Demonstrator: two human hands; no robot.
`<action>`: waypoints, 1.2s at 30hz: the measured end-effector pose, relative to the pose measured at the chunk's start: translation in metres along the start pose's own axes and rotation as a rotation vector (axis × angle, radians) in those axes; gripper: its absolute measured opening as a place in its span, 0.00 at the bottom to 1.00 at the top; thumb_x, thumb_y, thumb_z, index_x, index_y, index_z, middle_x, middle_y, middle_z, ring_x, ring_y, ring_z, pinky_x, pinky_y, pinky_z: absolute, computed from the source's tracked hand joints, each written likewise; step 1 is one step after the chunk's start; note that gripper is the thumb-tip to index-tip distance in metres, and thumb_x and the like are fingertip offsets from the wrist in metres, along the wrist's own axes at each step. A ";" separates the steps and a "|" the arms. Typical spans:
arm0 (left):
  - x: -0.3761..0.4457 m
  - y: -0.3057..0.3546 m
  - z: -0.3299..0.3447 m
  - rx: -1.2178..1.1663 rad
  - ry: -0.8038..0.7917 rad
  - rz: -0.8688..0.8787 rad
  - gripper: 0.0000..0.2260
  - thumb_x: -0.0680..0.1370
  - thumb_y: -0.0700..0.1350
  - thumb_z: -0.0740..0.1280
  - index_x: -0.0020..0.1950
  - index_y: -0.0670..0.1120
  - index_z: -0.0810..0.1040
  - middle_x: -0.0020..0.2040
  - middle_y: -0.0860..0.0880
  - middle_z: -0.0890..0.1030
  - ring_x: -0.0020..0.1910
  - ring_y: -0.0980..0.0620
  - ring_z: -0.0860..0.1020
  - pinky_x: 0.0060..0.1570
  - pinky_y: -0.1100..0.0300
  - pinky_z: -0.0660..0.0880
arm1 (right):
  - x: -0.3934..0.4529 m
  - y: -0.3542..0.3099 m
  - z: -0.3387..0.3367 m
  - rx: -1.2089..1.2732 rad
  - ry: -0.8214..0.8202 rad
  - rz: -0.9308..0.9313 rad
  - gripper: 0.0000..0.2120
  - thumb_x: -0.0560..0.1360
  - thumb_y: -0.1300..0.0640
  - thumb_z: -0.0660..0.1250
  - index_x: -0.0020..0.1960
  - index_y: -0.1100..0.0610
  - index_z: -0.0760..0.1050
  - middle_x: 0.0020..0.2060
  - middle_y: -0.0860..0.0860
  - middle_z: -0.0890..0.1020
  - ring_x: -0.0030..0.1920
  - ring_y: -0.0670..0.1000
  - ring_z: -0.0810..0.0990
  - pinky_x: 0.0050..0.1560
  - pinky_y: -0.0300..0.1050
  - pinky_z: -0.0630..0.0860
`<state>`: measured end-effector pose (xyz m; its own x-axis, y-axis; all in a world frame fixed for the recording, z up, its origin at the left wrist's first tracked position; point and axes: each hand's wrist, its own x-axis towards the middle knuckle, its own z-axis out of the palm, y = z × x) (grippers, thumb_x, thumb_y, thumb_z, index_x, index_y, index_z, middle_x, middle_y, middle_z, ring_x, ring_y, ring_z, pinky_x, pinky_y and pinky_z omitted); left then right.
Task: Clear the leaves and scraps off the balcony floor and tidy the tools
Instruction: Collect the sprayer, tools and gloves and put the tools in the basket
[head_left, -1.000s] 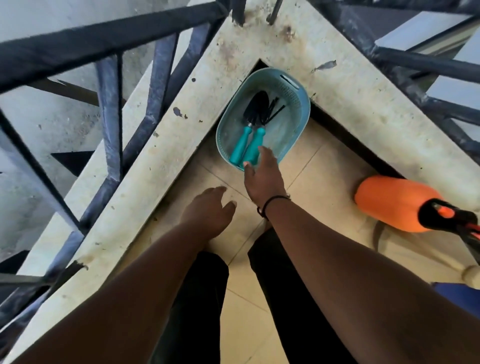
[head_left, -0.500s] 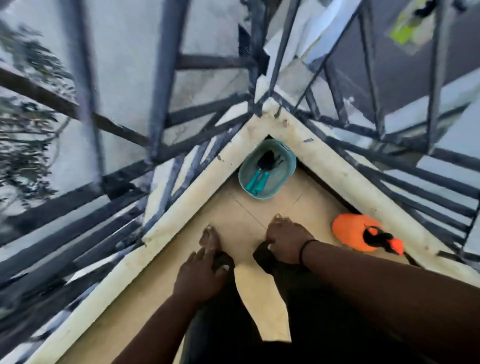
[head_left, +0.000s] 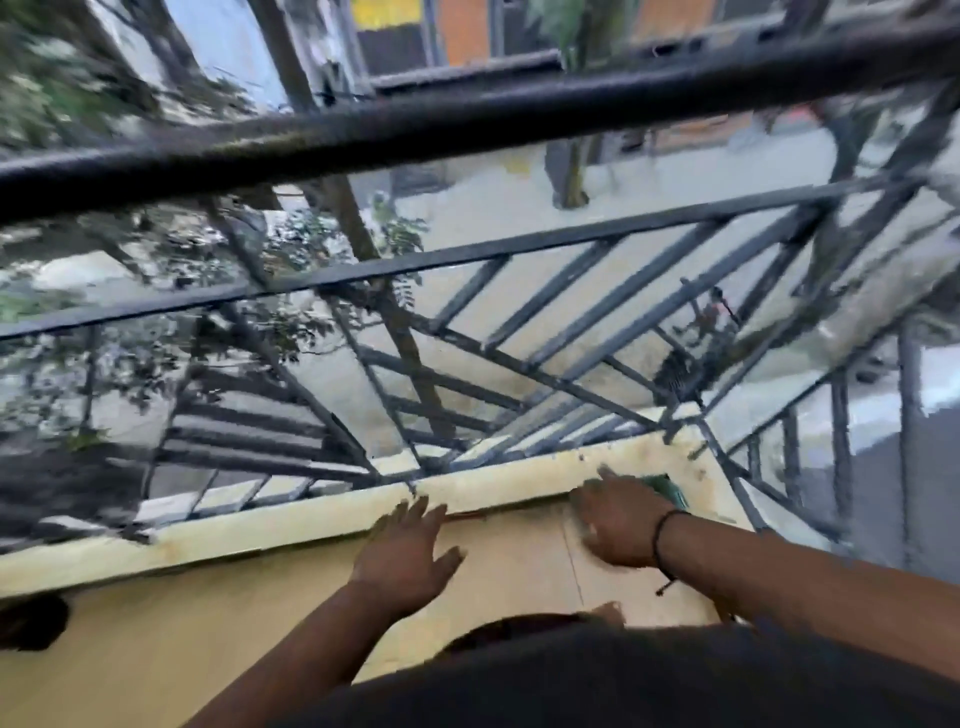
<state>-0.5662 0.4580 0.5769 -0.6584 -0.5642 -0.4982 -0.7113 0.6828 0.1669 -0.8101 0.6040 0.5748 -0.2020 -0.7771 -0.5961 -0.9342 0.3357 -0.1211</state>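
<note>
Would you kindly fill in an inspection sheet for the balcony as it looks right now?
Surface: tan tiled floor, bare where visible; the picture is motion-blurred.
Job's things: a sliver of the teal basket shows in the corner behind the right hand; its contents are hidden.
Clutter: a dark shape at the left floor edge, too blurred to identify.
Grippers: left hand open, fingers spread near the ledge; right hand open, empty, wearing a black wristband.
Cables: nothing seen.
Surroundings: dark metal railing on the pale ledge; trees and street below.
</note>
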 end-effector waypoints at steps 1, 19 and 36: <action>-0.016 -0.017 0.004 -0.022 0.018 -0.030 0.31 0.80 0.63 0.55 0.80 0.53 0.54 0.81 0.48 0.53 0.79 0.47 0.52 0.76 0.52 0.51 | 0.001 -0.020 -0.005 -0.044 0.018 -0.038 0.24 0.76 0.46 0.59 0.69 0.54 0.65 0.68 0.56 0.71 0.72 0.59 0.64 0.71 0.54 0.62; -0.446 -0.294 0.082 -0.432 0.261 -0.977 0.34 0.80 0.65 0.54 0.81 0.50 0.51 0.81 0.45 0.50 0.79 0.42 0.51 0.76 0.47 0.52 | -0.067 -0.602 -0.026 -0.528 0.104 -0.919 0.28 0.78 0.42 0.62 0.74 0.50 0.61 0.68 0.55 0.71 0.69 0.57 0.69 0.67 0.48 0.69; -0.473 -0.416 0.075 -0.545 0.228 -1.309 0.35 0.80 0.66 0.53 0.81 0.49 0.48 0.81 0.46 0.48 0.79 0.43 0.47 0.76 0.46 0.46 | 0.025 -0.780 -0.043 -0.748 0.014 -1.271 0.31 0.77 0.40 0.61 0.75 0.51 0.58 0.72 0.52 0.67 0.76 0.57 0.56 0.72 0.53 0.61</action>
<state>0.0592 0.4757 0.6796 0.5440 -0.7322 -0.4098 -0.7946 -0.6064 0.0287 -0.0993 0.3000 0.6892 0.8525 -0.3391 -0.3977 -0.4126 -0.9038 -0.1138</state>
